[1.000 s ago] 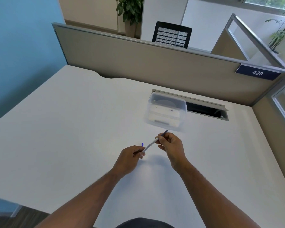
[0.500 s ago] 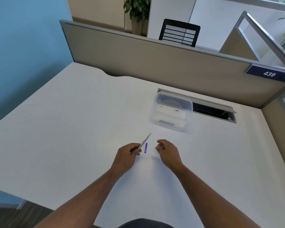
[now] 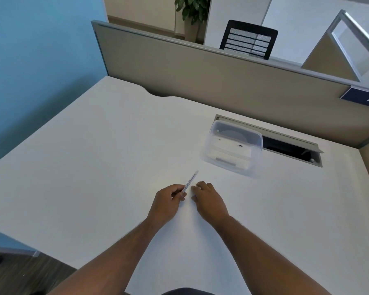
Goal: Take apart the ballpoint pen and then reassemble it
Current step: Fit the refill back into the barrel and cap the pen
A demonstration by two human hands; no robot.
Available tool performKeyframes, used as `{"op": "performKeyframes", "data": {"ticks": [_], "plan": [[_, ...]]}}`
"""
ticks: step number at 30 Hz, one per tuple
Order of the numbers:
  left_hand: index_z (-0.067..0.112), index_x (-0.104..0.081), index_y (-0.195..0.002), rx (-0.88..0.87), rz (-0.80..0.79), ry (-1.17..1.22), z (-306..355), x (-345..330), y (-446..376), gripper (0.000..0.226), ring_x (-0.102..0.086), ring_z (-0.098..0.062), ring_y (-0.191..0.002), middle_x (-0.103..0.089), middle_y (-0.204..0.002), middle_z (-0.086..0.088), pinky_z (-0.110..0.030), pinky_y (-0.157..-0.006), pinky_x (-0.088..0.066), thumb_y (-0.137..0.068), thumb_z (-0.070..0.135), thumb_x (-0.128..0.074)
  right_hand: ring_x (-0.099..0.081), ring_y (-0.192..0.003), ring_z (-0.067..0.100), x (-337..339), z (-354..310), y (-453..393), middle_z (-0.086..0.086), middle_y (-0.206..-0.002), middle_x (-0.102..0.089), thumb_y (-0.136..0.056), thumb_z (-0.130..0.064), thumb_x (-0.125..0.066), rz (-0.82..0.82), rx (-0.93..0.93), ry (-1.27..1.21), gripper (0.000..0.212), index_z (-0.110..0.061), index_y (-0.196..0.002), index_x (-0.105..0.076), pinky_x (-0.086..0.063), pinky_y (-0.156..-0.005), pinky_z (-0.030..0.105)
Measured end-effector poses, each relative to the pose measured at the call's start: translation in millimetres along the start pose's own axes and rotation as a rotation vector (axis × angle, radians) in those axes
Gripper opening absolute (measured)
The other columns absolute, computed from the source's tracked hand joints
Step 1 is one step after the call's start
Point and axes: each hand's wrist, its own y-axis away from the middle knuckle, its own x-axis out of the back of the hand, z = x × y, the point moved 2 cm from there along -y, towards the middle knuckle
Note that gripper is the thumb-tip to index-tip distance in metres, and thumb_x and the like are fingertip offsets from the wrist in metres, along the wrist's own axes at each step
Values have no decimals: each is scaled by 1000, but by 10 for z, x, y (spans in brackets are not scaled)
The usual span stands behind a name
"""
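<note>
The desk [image 3: 94, 167] is lying white and mostly bare, taking up most of the view. A beige partition [image 3: 222, 77] is running along its far edge, with a black chair [image 3: 248, 40] and a plant [image 3: 192, 9] showing beyond it. A sign [image 3: 364, 99] is hanging at the partition's right end. A cable hatch [image 3: 290, 149] is standing open in the desk near the partition.

A clear tub [image 3: 232, 151] is sitting on the desk, touching the hatch's left end. Pale flat items are lying inside it; what they are cannot be told through the blurred plastic.

Both forearms are reaching in from the near edge. The left hand [image 3: 168, 199] is gripping the pen barrel [image 3: 190, 182] at its near end, fingers curled around it; the barrel is pointing up and away toward the tub, clear of the desk. The right hand [image 3: 207, 199] is resting just beside it, palm down, fingers bent onto the desk. Whether it is covering a part cannot be told. Nothing is standing between hands and tub.
</note>
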Motion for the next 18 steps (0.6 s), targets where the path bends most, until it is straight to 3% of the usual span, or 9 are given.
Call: {"op": "performKeyframes", "data": {"ticks": [4, 6, 8, 14, 16, 18], "plan": [[19, -72, -112, 8, 4, -8, -21, -20, -33, 22, -72, -3, -81, -77, -92, 8, -21, -82, -57, -96, 11, -60, -54, -106, 26, -25, 24, 38, 6, -113, -59, -99, -18, -54, 38, -48, -2, 14, -9, -101, -64, -52, -77, 38], [17, -72, -112, 14, 3, -9, -37, -28, -42, 21, -72, -4, -81, -77, -92, 7, -22, -82, -57, -95, 11, -60, -55, -98, 28, 1, 21, 70, 7, -103, -58, -91, -1, -53, 56, -91, -4, 11, -7, -90, -62, -52, -71, 40], [16, -72, -112, 21, -2, -16, -48, -39, -46, 21, -72, -4, -81, -77, -91, 8, -23, -82, -57, -95, 12, -61, -54, -93, 29, 24, 35, 107, 9, -97, -56, -77, 13, -47, 55, -125, -1, 22, -6, -83, -57, -51, -66, 43], [18, -73, -108, 50, -30, -4, -62, -81, -29, 18, -72, -3, -79, -77, -87, 9, -17, -77, -53, -94, 13, -64, -51, -99, 31, 108, 235, 294, 13, -107, -51, -74, 16, -46, 53, -256, 32, 37, -5, -103, -55, -52, -74, 41], [19, -74, -107, 47, -36, -5, -59, -104, -24, 17, -72, -3, -79, -77, -87, 8, -16, -76, -51, -93, 14, -64, -54, -101, 37, 160, 359, 343, 18, -106, -51, -78, 14, -45, 74, -394, -41, 32, -1, -104, -56, -51, -82, 44], [19, -74, -106, 43, -40, -11, -47, -127, -11, 17, -71, -3, -80, -77, -87, 8, -13, -75, -51, -93, 15, -65, -61, -98, 42, 234, 515, 358, 23, -100, -58, -79, 12, -44, 154, -616, -293, 32, 4, -103, -63, -51, -85, 43]]}}
